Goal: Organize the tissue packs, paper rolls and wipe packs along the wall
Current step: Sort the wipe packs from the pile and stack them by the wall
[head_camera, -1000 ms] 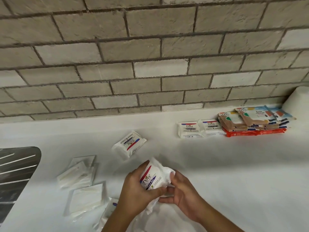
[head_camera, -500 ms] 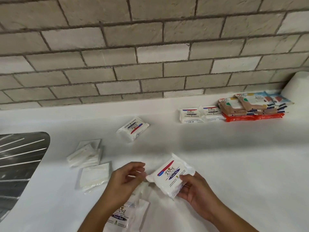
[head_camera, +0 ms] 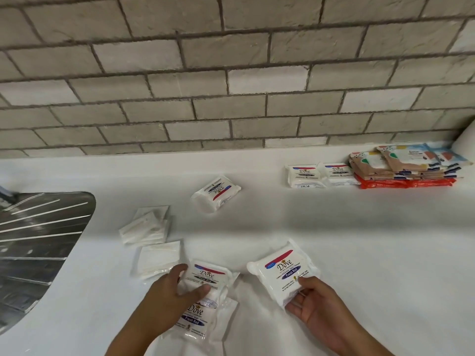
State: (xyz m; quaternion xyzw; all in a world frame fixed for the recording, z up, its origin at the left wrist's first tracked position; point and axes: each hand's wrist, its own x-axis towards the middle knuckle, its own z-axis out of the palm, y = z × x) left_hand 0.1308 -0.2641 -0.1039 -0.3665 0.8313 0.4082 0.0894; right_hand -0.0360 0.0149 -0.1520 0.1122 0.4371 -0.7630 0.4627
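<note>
**A Dove pack in each hand, low on the counter**

My right hand (head_camera: 316, 307) pinches the near corner of a Dove pack (head_camera: 282, 271), thumb on top and fingers curled beneath. I cannot tell whether the pack touches the white counter (head_camera: 359, 240). My left hand (head_camera: 174, 291) curls over a second Dove pack (head_camera: 205, 276), which overlaps a third Dove pack (head_camera: 195, 322) at its 6 o'clock.

At 11 o'clock from the left hand lie plain white packs (head_camera: 146, 226) in two small heaps. At 12 o'clock a loose Dove pack (head_camera: 216, 192) lies askew, apart from the brick wall (head_camera: 231, 86).

At 1 o'clock from the right hand, two Dove packs (head_camera: 304, 176) sit side by side near the wall, touching a stack of colourful packs (head_camera: 401, 168). A paper roll (head_camera: 466, 140) shows at the frame edge beyond. The sink drainer (head_camera: 38, 240) is at 9 o'clock.
</note>
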